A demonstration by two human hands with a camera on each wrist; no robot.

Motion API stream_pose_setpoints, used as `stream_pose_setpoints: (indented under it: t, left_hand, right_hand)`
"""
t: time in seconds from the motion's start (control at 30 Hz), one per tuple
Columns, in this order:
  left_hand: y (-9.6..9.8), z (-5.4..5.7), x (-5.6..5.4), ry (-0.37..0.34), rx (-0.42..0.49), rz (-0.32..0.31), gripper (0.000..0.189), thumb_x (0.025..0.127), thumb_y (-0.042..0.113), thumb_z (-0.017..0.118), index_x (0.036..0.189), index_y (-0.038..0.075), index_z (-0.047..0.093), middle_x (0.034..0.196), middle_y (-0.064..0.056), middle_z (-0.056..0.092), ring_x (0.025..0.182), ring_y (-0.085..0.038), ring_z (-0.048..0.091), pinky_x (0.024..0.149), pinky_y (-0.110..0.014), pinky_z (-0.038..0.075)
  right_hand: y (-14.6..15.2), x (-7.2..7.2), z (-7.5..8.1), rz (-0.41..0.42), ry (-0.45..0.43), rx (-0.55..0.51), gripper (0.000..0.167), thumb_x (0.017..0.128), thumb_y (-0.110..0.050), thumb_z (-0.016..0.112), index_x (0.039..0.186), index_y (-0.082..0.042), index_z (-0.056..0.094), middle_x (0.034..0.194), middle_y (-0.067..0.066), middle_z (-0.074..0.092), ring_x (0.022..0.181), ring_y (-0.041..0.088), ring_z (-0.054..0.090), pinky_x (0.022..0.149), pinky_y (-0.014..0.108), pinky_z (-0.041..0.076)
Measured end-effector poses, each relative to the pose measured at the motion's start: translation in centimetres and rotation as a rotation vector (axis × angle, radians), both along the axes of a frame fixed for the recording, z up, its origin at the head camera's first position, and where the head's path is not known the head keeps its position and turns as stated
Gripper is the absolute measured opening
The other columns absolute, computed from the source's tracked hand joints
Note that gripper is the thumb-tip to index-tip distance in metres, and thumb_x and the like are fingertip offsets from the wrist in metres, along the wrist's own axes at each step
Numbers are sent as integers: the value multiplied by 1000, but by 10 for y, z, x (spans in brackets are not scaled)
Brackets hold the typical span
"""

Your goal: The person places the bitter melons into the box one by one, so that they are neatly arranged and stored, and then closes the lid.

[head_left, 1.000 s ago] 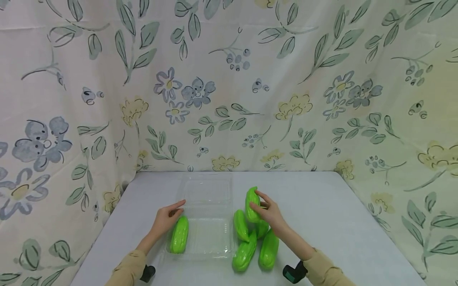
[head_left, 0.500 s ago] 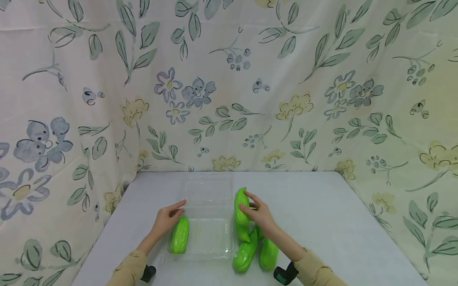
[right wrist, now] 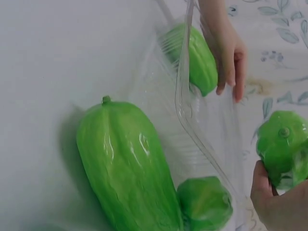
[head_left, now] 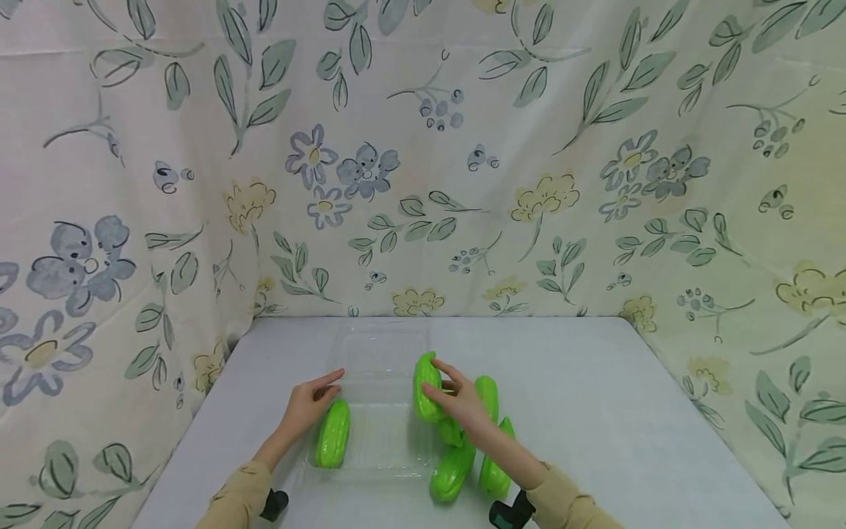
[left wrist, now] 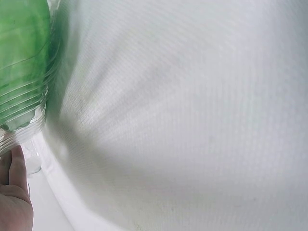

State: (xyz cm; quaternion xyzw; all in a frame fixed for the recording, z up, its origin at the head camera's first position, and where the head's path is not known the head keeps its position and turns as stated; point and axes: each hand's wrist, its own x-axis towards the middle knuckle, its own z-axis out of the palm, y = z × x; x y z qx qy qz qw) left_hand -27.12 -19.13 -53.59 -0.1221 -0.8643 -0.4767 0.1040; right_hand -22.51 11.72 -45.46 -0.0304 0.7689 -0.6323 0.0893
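Glossy oblong gourd (head_left: 425,388) in right grip (head_left: 463,402), ribbed clear box (head_left: 386,439), seemingly plastic

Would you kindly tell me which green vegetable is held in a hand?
The green vegetable gripped by the right hand, near the right edge of the clear container; the others are not held.
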Motion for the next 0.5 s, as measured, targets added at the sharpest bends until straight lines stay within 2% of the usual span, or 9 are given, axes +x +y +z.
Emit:
stream_pose_setpoints:
  t: [0.23,0.5]
  left_hand:
    - [0,0,0,-19,13,9,35,90,9,65,125,8,63,114,-15,69,88,-18,68,66,-17,48]
    - [1,1,1,-24,19,4,36,90,9,64,125,6,62,116,-15,68,88,-19,68,65,-17,48]
  right_hand:
    - [-11,2,-2,5,1,-33,63,88,-34,67,143,-17,43,128,25,54,105,24,58,77,32,51]
    - [-20,2,-6,15,-5,-50,63,87,-34,68,143,-17,43,129,25,53,104,23,57,75,30,50]
